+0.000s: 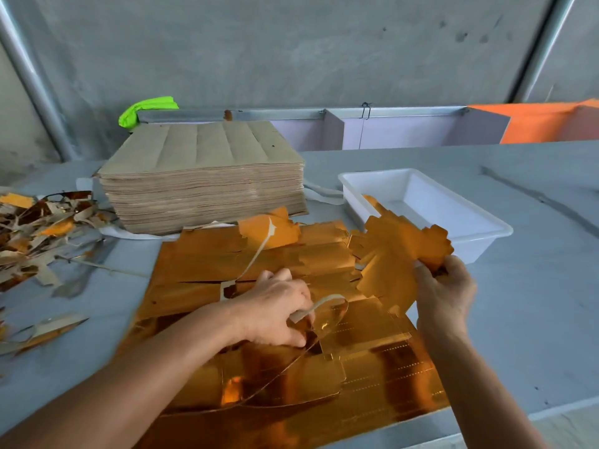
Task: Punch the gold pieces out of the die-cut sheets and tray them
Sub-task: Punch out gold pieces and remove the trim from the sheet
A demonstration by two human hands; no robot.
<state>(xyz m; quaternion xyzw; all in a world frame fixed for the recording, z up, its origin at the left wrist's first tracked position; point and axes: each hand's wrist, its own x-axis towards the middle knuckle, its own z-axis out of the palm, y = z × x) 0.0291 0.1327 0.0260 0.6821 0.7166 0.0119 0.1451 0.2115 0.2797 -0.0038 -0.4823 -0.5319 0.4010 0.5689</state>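
A gold die-cut sheet [246, 377] lies flat on the grey table in front of me. My left hand [275, 309] rests on its middle and pinches a thin curled strip of waste [319, 306] that still runs up across the sheet. To the right, my right hand [444, 286] grips a punched-out gold piece [398, 254] by its lower right edge and holds it lifted above the sheet, just in front of the white tray [479, 231]. One gold piece [372, 202] leans inside the tray at its left wall.
A tall stack of sheets, brown side up [201, 176], stands behind the gold sheet. A heap of waste strips [35, 231] covers the table's left side, with more scraps [42, 328] nearer me. The table's front edge runs at the lower right.
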